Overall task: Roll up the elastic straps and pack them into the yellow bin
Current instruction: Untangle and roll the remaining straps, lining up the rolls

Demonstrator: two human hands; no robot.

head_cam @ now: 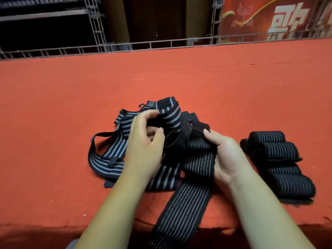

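1. A table under a red cloth (197, 83) is the work surface. Its near edge runs just below the wrists, and no yellow bin is in view.
2. Nearest, below the hands, a fine-striped strap (185, 209) hangs limp over that edge. It looks light, soft and stretchy, so its free length will likely sag and twist unless kept under slight tension.
3. The right hand (228, 159) pinches this strap's upper end, with the thumb on top beside the fuzzy fastener tab (199, 129). That stiffer tab end seems the best place to hold and start a tight core.
4. The left hand (143, 151), close beside the right, curls its fingers round a raised hump of a broad-striped strap (168, 114). The two hands are clamped on different straps, a narrow gap apart.
5. Left of and beneath the left hand, the loose straps (107, 155) lie tangled and overlapping. Their thin loops could snag, so I would lift one free by an end rather than by its middle.
6. Right of the right hand, apart from it, several rolled straps (280, 162) lie side by side. They are springy and may unwind if handled loosely.
7. Beyond the hands, bare cloth runs to a wire rail (161, 44) and a red banner (269, 20).
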